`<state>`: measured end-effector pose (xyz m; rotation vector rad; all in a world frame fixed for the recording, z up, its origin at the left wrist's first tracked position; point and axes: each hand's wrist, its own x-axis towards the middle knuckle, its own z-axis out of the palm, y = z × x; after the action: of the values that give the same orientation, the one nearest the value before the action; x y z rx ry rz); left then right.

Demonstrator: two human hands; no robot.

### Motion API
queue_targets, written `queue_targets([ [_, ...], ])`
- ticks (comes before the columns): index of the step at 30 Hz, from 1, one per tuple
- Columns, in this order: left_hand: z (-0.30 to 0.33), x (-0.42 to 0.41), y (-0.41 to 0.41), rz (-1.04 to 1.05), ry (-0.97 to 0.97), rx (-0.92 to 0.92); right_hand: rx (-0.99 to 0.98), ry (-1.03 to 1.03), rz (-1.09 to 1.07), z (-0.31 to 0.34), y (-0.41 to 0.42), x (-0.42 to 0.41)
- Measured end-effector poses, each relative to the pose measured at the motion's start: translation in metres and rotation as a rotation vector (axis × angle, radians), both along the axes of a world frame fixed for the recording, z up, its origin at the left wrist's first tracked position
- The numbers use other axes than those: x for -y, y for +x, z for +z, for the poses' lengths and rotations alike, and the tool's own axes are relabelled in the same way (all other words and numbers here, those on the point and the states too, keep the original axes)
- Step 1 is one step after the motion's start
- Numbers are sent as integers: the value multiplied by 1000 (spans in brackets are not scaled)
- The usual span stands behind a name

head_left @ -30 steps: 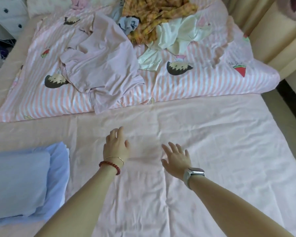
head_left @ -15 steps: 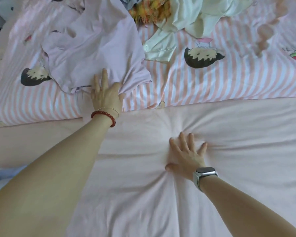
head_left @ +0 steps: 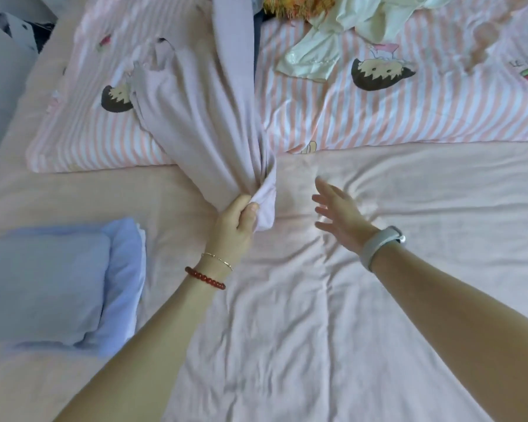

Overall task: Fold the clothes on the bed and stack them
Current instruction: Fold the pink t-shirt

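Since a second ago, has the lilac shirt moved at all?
Yes. The left hand grips the lilac shirt and has dragged its bunched hem off the striped quilt onto the plain pink sheet, towards the person.

Left hand [head_left: 237,226] grips a bunched end of the lilac garment [head_left: 201,117], which trails back across the striped quilt [head_left: 409,117]. Right hand [head_left: 339,214], fingers spread, is above the pink sheet [head_left: 287,330]. Folded blue stack [head_left: 58,284] lies at left.
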<state>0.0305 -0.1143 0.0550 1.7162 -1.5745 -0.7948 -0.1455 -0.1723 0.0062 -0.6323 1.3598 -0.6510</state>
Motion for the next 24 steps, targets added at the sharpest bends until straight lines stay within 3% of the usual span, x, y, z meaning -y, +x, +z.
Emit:
queue_targets([
  [2,7,-49,-8,-86,61,-77,246,88,-46,23,23,-20],
  [3,9,-74,-11,-133,112,-99,274,94,-31,31,33,-34],
  [8,22,-181,-14,-287,406,-239,7,-106,132,49,37,-132],
  [11,27,-221,-13,-92,445,-271,-174,-220,219,55,-1,-199],
  [14,24,-229,-15,67,340,-98,-411,-210,406,53,-52,-263],
  [17,11,-213,-24,-42,238,128,-690,-61,551,42,-96,-312],
  [20,-12,-185,-33,-153,338,292,-866,1,500,36,-114,-326],
  [24,-42,-134,-18,-49,526,485,-943,-56,425,29,-104,-310],
])
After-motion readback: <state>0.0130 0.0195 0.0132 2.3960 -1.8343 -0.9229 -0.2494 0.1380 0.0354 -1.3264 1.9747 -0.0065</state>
